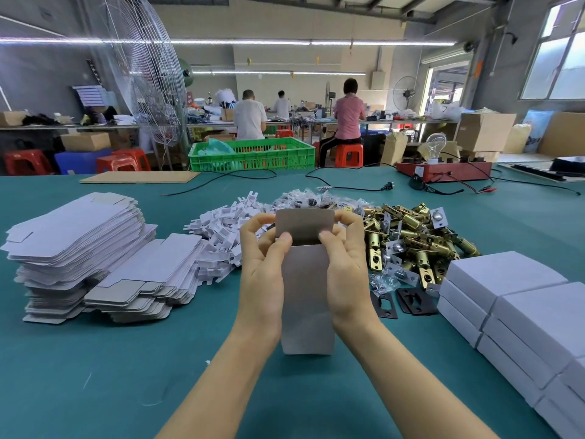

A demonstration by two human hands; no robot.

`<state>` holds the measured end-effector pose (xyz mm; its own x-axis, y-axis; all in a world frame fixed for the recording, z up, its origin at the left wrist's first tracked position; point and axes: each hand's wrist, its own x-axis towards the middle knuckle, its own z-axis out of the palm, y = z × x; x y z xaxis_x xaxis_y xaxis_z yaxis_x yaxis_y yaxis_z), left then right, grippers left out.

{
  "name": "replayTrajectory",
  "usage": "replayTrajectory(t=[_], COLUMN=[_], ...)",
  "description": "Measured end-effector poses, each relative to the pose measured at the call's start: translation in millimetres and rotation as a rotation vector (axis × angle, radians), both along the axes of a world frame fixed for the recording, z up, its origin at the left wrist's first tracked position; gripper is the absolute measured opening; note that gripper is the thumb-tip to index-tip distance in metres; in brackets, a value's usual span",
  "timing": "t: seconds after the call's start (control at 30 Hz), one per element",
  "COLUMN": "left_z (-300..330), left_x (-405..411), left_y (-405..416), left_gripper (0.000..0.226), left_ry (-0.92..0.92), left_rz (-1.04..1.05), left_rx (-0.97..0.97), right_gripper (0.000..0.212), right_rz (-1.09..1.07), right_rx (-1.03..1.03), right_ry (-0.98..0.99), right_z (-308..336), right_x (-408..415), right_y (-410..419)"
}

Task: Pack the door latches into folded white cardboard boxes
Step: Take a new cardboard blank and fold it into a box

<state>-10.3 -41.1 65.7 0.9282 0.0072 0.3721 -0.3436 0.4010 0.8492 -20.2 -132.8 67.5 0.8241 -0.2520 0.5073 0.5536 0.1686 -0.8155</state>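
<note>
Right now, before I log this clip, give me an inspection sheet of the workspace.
Surface: green table.
Job's things: cardboard box held upright, top flap open; flat box blanks left; brass door latches heaped right; closed white boxes stacked far right.
Clutter: white inserts, bagged small parts, black plates.
Grippers: left hand and right hand both grip the box.
Cables: black cord across table.
Surroundings: green crate, fan, three seated workers.
</note>
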Motion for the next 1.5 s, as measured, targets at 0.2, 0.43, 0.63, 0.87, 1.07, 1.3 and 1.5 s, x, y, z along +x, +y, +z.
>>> replayTrajectory(t=[0.2,0.43,0.63,0.87,1.07,1.3,1.5], left_z=[0,4,-5,-3,-1,-1,-2], left_x=[-4,-9,1,2,0,1,1], left_y=[1,0,2,4,5,6,5], left_gripper=[0.016,0.029,0.011,0.020,0.028,0.011,0.006], left_ry=[-0.046,-0.042,-0.073,-0.115,-0.161,-0.138,-0.111], left_rz=[-0.065,-0.024,0.075,0.098,0.103,0.069,0.046], left_rx=[0.027,0.016,0.125,0.157,0.193,0.171,0.136], right_gripper=[0.019,0.023,0.016,0.010,0.013,0.009,0.009], right_rz=[-0.115,-0.185,-0.223,-0.270,-0.295,-0.281,-0.266], right_rx=[-0.051,-0.091,-0.111,-0.160,-0.201,-0.200,-0.207], right_ry=[-0.061,-0.051,-0.045,-0.054,-0.091,-0.099,-0.095], right_z=[1,1,-3,-4,-2,-2,-4], right_x=[-2,0,1,2,1,2,2], right_y=[0,1,2,3,3,0,-2])
